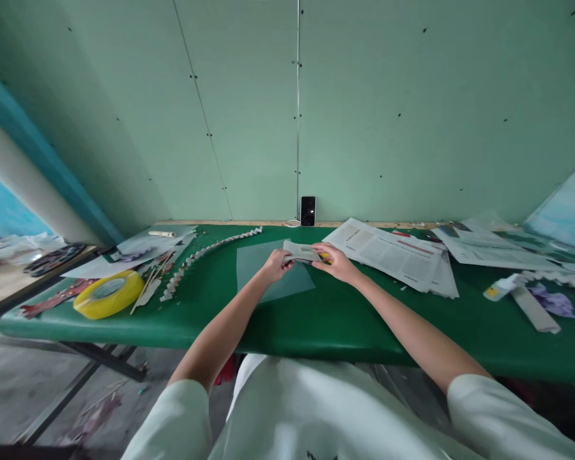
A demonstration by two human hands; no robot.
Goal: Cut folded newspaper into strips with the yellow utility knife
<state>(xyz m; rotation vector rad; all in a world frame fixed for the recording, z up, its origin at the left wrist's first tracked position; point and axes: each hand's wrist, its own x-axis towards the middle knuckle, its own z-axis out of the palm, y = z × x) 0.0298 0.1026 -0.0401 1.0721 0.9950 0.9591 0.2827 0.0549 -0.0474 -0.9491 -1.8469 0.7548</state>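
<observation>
My left hand (278, 265) is closed on the left end of a folded strip of printed paper (298, 251), held just above the table. My right hand (338, 262) is closed at the strip's right end. A small yellow-handled tool (325, 257) shows within the right fingers; its kind is mostly hidden. Below the hands, a translucent pale sheet (253, 271) lies flat on the green tabletop (211, 313). Just right of my right hand, a stack of printed pages (393, 255) spreads at an angle.
To the left lie a folded paper chain (186, 265), a yellow tape roll (109, 294) and thin sticks (148, 281). A phone (308, 211) leans on the wall. At the right are a glue bottle (502, 287), a folded paper strip (535, 308) and crumpled purple paper (553, 300).
</observation>
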